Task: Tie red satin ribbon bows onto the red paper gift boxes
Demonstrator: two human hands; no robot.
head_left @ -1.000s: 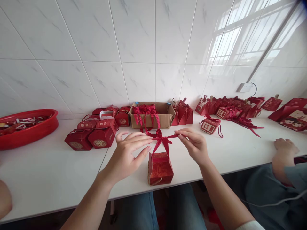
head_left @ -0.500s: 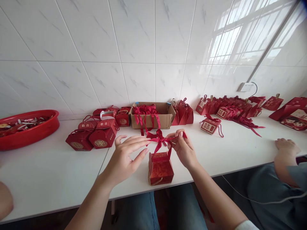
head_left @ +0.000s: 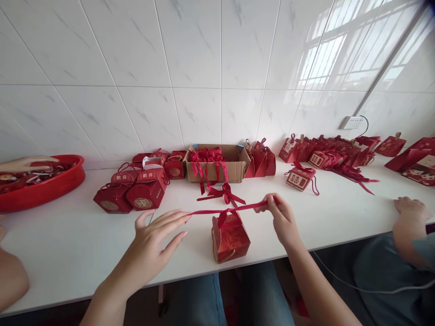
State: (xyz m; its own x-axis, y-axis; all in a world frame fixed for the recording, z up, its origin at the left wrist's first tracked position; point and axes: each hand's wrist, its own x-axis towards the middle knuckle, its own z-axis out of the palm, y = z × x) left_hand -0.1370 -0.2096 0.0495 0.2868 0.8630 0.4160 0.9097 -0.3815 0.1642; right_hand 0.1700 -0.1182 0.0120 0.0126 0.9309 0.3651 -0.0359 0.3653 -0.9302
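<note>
Ribbon [head_left: 249, 207] taut between hands [head_left: 152, 242], perhaps knotted, red box [head_left: 233, 242]

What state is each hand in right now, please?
Left hand: holding the red ribbon at its fingertips, thumb apart.
Right hand: closed, holding the same ribbon.

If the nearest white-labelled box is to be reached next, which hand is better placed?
Probably the right hand: it is nearer that box. The left hand is farther; both hold the ribbon.

gift boxes [head_left: 146, 195] along the table [head_left: 340, 208] suggest a packing workroom.
</note>
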